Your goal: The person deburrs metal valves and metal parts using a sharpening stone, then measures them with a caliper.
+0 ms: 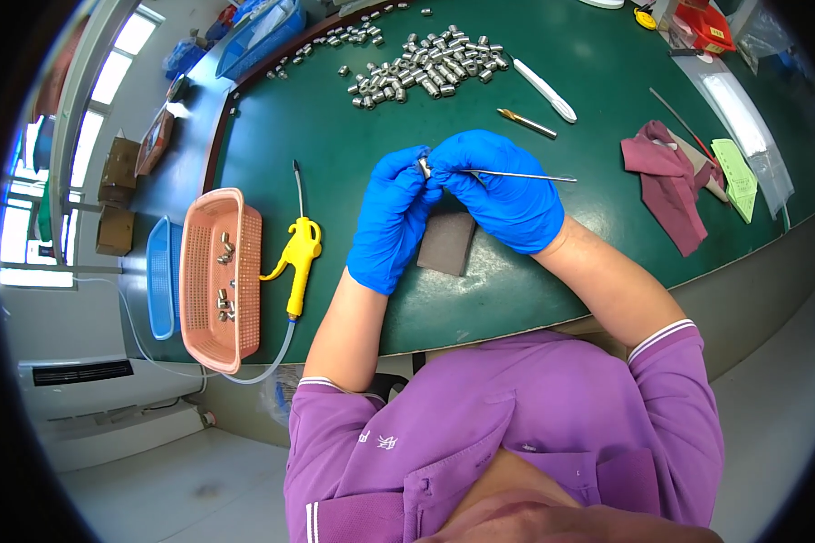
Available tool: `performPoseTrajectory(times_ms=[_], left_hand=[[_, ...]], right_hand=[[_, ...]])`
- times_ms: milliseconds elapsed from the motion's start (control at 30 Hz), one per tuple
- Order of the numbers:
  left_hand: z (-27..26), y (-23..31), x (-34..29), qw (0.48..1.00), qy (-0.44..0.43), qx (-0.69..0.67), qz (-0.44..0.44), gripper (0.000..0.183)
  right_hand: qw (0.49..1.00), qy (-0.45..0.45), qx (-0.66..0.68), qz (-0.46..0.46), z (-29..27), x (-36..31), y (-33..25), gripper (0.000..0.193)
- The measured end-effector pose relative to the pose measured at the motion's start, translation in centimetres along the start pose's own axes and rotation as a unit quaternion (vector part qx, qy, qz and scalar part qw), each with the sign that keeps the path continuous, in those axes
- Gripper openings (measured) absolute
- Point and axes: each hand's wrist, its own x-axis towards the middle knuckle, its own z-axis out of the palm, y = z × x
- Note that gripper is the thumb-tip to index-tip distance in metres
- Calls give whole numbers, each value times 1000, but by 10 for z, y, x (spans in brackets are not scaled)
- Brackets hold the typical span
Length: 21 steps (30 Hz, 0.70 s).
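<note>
Pinching one metal cylinder (pixel 425 168) in the left-hand grip (pixel 389 217), one thin rod (pixel 539 177) in the right-hand grip (pixel 505 204)

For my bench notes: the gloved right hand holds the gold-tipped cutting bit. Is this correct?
One thing is wrong: the gloved right hand holds a thin metal rod. The gold-tipped cutting bit lies on the green tabletop, as the head view shows.

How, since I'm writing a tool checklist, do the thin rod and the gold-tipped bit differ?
The thin rod is held in the right hand, while the gold-tipped bit lies on the table. The rod is slimmer than the bit. The rod's visible shaft looks plain; the bit has a fluted end. Both look straight and metallic.
</note>
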Motion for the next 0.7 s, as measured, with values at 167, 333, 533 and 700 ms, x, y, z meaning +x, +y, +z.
performPoseTrajectory(times_ms=[167, 333, 533, 700], left_hand=[[-1, 1, 0, 1000, -16, 14, 7, 26], [6, 6, -1, 999, -11, -36, 12, 27], [7, 6, -4, 1000, 3, -21, -1, 28], [0, 4, 0, 999, -52, -15, -1, 25]], right_hand=[[1000, -17, -13, 10, 0, -1, 0, 11], [994, 51, 93, 23, 1, -4, -3, 9], [993, 34, 113, 26, 3, -1, 0, 9], [973, 29, 207, 100, 5, -2, -2, 6]])
